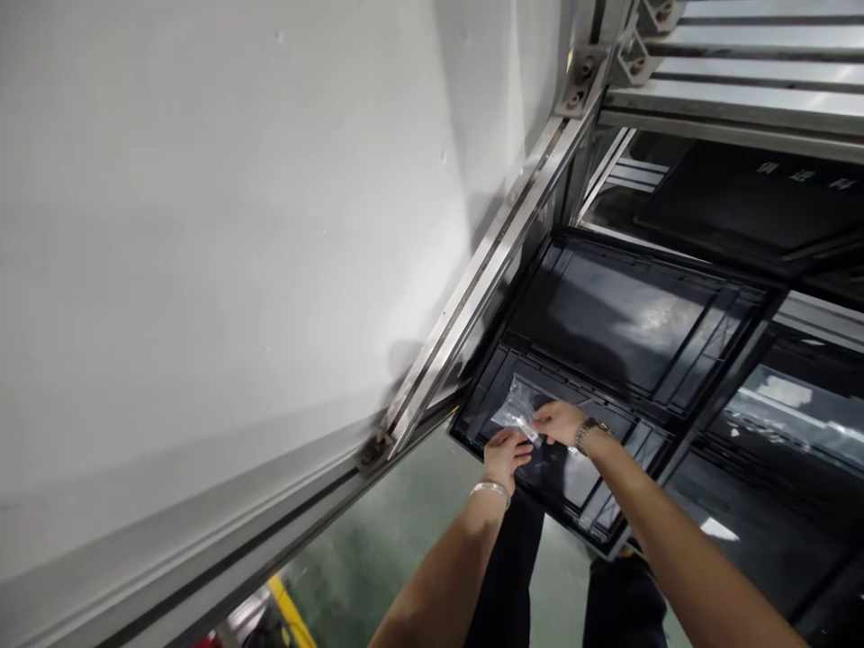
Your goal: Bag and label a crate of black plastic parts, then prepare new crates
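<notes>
A crinkled clear plastic bag (517, 403) is held low over the black plastic bin (482, 405). My right hand (559, 421), with a metal watch on the wrist, pinches the near right end of the bag. Close beside it, my left hand (505, 454), wearing a pale bracelet, has its fingers curled at the bag's near edge. The two hands almost meet there. What is inside the bag is too small to make out.
A large white panel (222, 225) fills the left side, edged by an aluminium rail (486, 270). More black bins (762, 486) stand at the right and behind. Metal slats (762, 63) lie at the upper right. Green floor (378, 540) shows below, with my legs near the bin.
</notes>
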### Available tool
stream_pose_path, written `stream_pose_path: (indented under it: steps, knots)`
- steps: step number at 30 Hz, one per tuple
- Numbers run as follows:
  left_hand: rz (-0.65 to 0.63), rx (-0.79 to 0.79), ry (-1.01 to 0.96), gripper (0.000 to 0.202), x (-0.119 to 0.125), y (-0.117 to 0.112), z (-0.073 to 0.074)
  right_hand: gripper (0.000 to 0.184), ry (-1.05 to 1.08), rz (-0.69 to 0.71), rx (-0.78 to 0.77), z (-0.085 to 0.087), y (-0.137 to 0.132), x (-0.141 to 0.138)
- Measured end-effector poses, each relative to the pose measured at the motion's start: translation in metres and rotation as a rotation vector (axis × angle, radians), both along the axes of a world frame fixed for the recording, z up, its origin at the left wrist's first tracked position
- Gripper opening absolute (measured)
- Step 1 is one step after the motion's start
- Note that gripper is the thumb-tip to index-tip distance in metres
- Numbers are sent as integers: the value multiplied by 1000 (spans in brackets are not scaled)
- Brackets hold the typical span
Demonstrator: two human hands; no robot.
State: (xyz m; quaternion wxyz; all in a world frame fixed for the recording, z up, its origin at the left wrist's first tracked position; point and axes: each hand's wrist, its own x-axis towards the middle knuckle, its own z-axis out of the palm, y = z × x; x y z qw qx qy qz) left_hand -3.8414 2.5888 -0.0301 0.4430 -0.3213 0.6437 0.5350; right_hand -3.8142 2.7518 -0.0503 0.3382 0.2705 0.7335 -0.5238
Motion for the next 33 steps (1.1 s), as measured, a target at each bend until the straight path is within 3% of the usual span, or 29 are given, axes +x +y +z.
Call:
stream_pose_path:
  steps: [3,7,12,18,23,28,33]
  knots:
    - [49,-52,24,21,-5,7,-11,25,-16,36,-120,5,-1,-6]
    - [88,-61,22,12,-8,17,-16,30,-52,16,-170,17,-2,-12]
    - [113,-32,-57,14,-3,23,-16,34,-103,-70,-81,27,2,-16]
    - [70,1,-115,15,1,22,-28,36,-55,-165,53,21,-4,-3]
    - [41,24,-100,16,9,20,-29,41,65,-255,69,13,-12,18]
    - [-2,2,-72,13,19,26,-25,35,189,-506,101,7,-12,44]
    - [-31,-80,-17,8,43,32,-19,39,307,-868,192,25,0,97]
